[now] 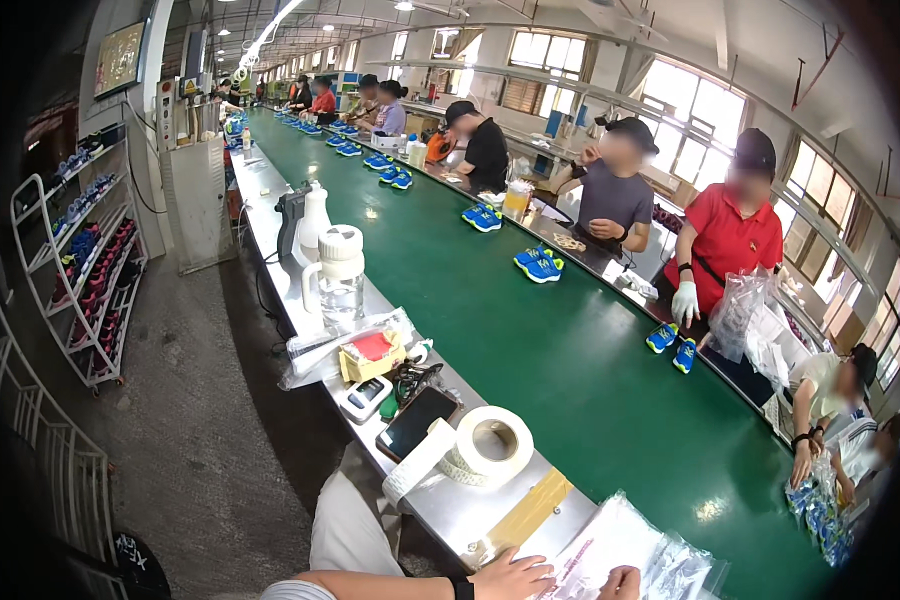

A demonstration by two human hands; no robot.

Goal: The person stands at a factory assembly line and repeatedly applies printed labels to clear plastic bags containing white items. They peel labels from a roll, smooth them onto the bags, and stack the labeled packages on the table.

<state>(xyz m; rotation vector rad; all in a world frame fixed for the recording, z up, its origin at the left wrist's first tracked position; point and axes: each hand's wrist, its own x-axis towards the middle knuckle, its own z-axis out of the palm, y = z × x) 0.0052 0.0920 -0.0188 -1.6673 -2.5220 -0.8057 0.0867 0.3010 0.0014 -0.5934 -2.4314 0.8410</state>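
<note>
My left hand (511, 578) lies at the bottom edge with its fingers stretched out. Its fingertips reach the near side of a stack of clear plastic bags (610, 545) with pale printing. Over the same bags, my right hand (622, 584) is curled closed, cut off by the frame's lower edge; what its fingers hold, if anything, is hidden. The bags rest at the metal ledge's end and overlap the green conveyor belt (450, 330). Just left of them a strip of tan tape (530, 510) crosses the ledge, near a roll of white labels (493, 447).
Along the ledge stand a phone (418, 422), a small white device (366, 398), a yellow box (372, 356), a clear jug (341, 285) and a white bottle (314, 220). Blue shoes (540, 264) sit on the belt. Several co-workers line its far side. A shoe rack (85, 260) stands left.
</note>
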